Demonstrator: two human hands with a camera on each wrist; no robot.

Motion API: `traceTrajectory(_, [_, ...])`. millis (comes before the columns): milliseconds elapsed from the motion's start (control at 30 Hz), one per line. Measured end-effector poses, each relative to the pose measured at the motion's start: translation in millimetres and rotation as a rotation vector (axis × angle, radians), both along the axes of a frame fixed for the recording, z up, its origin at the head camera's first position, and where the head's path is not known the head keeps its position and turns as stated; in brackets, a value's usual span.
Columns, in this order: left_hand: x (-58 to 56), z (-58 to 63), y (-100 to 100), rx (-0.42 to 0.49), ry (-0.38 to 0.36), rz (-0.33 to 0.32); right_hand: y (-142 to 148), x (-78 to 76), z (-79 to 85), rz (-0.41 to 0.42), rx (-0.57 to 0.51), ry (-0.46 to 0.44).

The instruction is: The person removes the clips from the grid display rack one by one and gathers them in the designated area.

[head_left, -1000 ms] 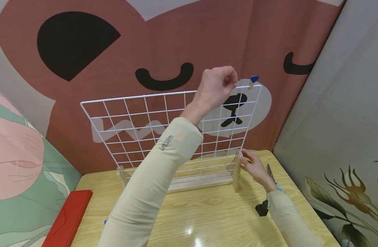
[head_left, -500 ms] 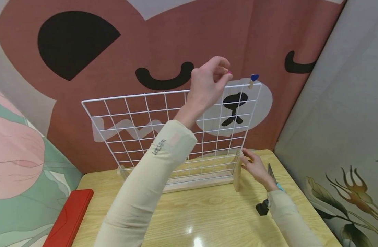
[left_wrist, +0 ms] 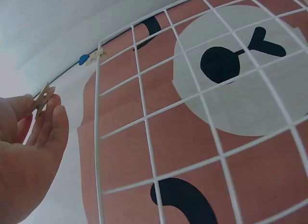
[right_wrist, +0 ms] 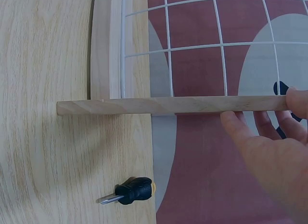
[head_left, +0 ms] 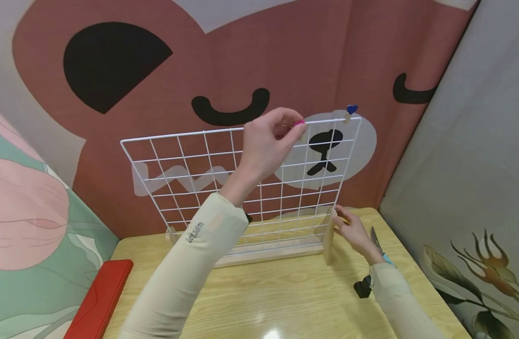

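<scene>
My left hand [head_left: 265,141] pinches a small wooden clothespin [left_wrist: 44,99] between thumb and fingers, right at the top bar of a white wire grid panel [head_left: 259,200]. A pink decoration [head_left: 299,123] on the clothespin shows past the fingertips in the head view. Another clothespin, bearing a blue heart [head_left: 352,109], is clipped on the top bar near its right corner. The panel stands upright in a wooden base [head_left: 272,253]. My right hand [head_left: 353,231] grips the upper end of the base's right wooden upright [right_wrist: 173,104], with fingertips along its edge.
A stubby black-handled screwdriver [right_wrist: 134,190] lies on the wood-grain table [head_left: 268,296], right of the stand. Beyond the right wrist lies a tool with a metal blade [head_left: 375,237] and light blue handle. At the left edge rests a red case [head_left: 100,299]. A patterned curtain hangs behind.
My left hand has moved left along the top of the grid and come down to the bar with the pink-decorated clothespin. My right hand keeps its place on the upright.
</scene>
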State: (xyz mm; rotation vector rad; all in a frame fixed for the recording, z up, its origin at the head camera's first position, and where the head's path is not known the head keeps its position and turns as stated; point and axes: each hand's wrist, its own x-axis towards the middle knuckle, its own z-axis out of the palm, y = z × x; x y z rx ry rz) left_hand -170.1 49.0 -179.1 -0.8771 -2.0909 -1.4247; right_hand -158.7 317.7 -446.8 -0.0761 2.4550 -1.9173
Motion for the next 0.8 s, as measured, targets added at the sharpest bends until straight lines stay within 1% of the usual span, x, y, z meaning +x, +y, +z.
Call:
traceTrajectory(100, [6.1,-12.5,-10.8,-0.003,-0.077,-0.022,2.0,-2.3,-1.1,-0.002,0.001,0.005])
traceTrajectory(167, [10.1,-23.1,-18.3,-0.015,-0.139,-0.032,3.4,-3.8,-1.4,-0.007,0.000,0.008])
traceTrajectory(267, [15.2,-39.4,-28.7,-0.019,-0.204,-0.048,5.5,-5.0,-0.7,-0.009,0.007,0.010])
traceTrajectory(500, [23.9,-71.0,-49.8,0.009,-0.275,-0.088,9.1,-3.3,1.7,-0.020,0.021,0.003])
traceTrajectory(600, [26.5,-83.5,-60.3,0.013,-0.297,-0.081,9.2,-2.9,2.8,-0.024,0.021,0.000])
traceTrajectory(700, [30.6,-95.0,-72.6,0.005,-0.323,-0.040,8.6,-3.3,3.7,-0.024,0.017,-0.002])
traceTrajectory(800, [36.3,-105.9,-86.0,0.000,-0.363,-0.017,8.4,-3.6,3.4,-0.019,0.020,-0.003])
